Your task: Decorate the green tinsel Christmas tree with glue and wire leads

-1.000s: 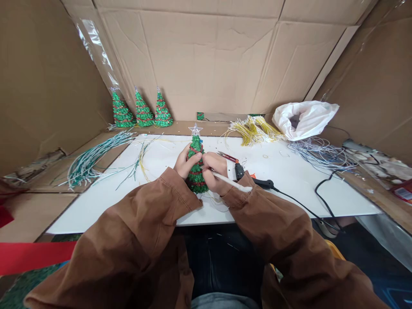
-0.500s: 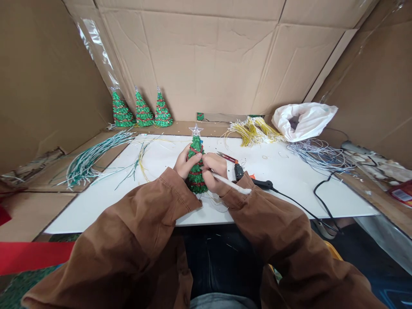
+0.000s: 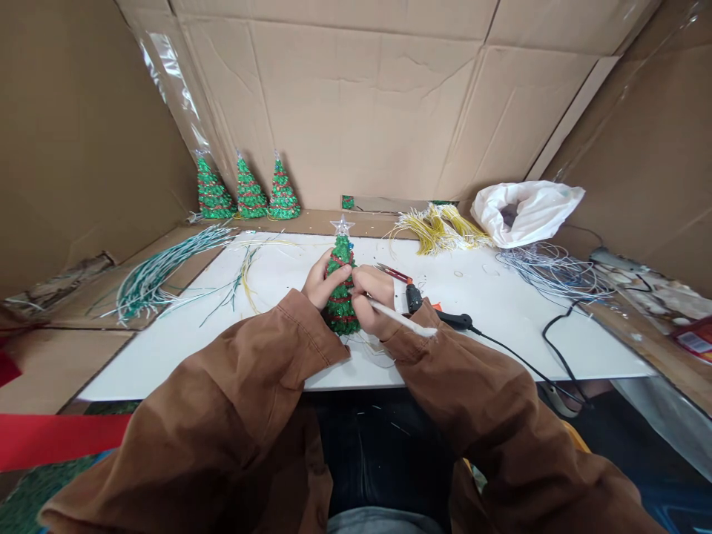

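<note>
A small green glitter Christmas tree [image 3: 340,288] with red garland and a clear star on top stands upright on the white board [image 3: 483,311]. My left hand [image 3: 319,283] is closed round its left side. My right hand [image 3: 374,298] presses against its right side with fingers curled, and a thin white stick [image 3: 401,318] lies across that hand and wrist. Both arms wear brown sleeves.
A black glue gun [image 3: 439,311] with its cord lies just right of my hands, red-handled snips [image 3: 392,273] behind it. Three finished trees [image 3: 248,193] stand at the back left. Green wires [image 3: 156,271], yellow wires [image 3: 434,226], grey wires [image 3: 548,268] and a white bag [image 3: 526,211] lie around. Cardboard walls enclose everything.
The hands and the tree stay as they were; only the view has shifted slightly.
</note>
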`<state>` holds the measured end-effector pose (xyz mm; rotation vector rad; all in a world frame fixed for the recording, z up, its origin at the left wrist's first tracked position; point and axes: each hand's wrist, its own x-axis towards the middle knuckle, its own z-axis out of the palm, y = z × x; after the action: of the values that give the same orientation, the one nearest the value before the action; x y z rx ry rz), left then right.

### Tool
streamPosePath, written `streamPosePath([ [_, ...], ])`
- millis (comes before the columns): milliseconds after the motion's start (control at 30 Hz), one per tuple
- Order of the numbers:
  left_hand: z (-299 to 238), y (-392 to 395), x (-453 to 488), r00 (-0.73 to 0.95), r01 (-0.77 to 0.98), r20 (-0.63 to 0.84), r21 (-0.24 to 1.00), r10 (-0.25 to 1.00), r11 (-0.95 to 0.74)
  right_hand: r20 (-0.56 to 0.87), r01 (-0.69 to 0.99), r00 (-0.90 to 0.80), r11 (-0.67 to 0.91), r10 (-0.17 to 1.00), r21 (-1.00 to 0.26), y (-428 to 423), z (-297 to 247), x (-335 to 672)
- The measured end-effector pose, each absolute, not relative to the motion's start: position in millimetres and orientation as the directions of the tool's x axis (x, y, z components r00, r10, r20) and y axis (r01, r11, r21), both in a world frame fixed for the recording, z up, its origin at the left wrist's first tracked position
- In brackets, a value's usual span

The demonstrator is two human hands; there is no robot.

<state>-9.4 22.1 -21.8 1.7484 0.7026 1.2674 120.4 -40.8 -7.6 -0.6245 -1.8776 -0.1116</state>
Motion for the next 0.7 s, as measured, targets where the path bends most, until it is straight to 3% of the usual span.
streamPosePath([
  [700, -23.8, 24.1, -9.8, 0.328, -0.05, 0.478, 0.87, 0.815, -0.49, 0.887, 0.485, -0.268, 0.848, 0.377, -0.214, -43.4, -4.7, 121.5],
])
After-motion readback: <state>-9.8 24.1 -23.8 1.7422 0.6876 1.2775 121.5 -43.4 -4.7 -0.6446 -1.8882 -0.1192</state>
